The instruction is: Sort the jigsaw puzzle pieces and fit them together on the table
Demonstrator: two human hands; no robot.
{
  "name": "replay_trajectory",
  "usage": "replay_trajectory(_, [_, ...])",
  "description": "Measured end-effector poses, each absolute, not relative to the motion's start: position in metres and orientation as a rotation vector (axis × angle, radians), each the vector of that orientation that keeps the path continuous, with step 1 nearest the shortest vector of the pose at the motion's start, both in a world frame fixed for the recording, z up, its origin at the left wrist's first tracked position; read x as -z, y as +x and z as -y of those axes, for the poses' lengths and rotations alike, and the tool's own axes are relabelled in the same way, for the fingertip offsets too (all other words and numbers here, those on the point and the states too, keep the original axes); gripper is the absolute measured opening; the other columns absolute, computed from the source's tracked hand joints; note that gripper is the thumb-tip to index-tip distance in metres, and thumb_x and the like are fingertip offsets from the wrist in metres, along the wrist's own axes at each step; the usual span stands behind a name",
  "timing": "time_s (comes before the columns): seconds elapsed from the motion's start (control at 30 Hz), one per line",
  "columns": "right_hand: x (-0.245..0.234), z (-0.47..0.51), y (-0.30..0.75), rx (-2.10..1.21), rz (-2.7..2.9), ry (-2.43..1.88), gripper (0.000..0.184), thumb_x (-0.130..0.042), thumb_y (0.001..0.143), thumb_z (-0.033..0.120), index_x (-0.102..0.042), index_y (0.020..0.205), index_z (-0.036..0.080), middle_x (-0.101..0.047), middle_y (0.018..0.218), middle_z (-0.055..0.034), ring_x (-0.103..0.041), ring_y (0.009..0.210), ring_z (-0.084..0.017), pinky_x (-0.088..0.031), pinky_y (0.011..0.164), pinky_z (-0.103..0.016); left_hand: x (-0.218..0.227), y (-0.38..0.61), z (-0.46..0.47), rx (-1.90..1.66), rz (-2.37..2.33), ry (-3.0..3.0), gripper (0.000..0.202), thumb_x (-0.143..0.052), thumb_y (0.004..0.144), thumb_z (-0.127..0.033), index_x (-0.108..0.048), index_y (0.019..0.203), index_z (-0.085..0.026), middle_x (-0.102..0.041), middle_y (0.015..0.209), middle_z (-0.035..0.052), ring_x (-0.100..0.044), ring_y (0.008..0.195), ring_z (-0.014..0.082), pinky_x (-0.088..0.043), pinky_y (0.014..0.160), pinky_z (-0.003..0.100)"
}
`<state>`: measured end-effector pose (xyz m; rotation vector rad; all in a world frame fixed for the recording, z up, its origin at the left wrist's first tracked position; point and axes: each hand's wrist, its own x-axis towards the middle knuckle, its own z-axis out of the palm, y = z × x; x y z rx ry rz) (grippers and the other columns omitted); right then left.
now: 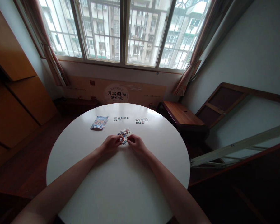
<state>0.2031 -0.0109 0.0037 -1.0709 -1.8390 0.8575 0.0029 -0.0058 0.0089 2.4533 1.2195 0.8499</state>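
Note:
A small heap of jigsaw puzzle pieces (124,132) lies near the middle of the round white table (116,177). At its near left edge my left hand (112,142) is closed, thumb and fingertips pinched together beside the pieces. Just across from it, my right hand (135,142) is curled in a similar pinch. Whatever the fingertips hold is too small to make out. Loose pieces show between the two hands. Beyond the heap, one group of pieces (121,118) is laid out in short rows, and another group (142,120) sits to its right.
A colourful printed packet (99,123) lies on the table at the left. A wooden stool or bench (183,112) stands beyond the table's right edge, near a leaning wooden frame (221,101). Behind the table, a printed board (137,90) stands below the barred window.

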Motion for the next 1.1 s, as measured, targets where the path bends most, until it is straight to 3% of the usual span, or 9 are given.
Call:
replay_trajectory(0.63, [0.0012, 0.0084, 0.2036, -0.828, 1.855, -1.071, 0.021, -0.057, 0.078, 0.035, -0.062, 0.078, 0.015, -0.061, 0.069, -0.0007, -0.051, 0.062, -0.012, -0.040, 0.060, -0.023, -0.0052, 0.0030, 0.0045, -0.841, -1.226, 2.450, 0.023, -0.052, 0.086, -0.031, -0.069, 0.089, -0.016, -0.054, 0.055, -0.0031, -0.043, 0.050, 0.0066, -0.032, 0.053, 0.016])
replay_trajectory(1.1, [-0.0059, 0.0109, 0.2026, -0.782, 1.855, -1.146, 0.022, -0.052, 0.080, 0.034, -0.062, 0.075, 0.015, -0.056, 0.063, 0.0010, -0.046, 0.059, -0.011, -0.036, 0.057, -0.022, -0.0048, 0.0027, 0.0039, -0.834, -1.228, 2.477, 0.025, -0.049, 0.088, -0.033, -0.068, 0.089, -0.016, -0.061, 0.060, -0.0004, -0.051, 0.053, 0.0080, -0.035, 0.055, 0.016])
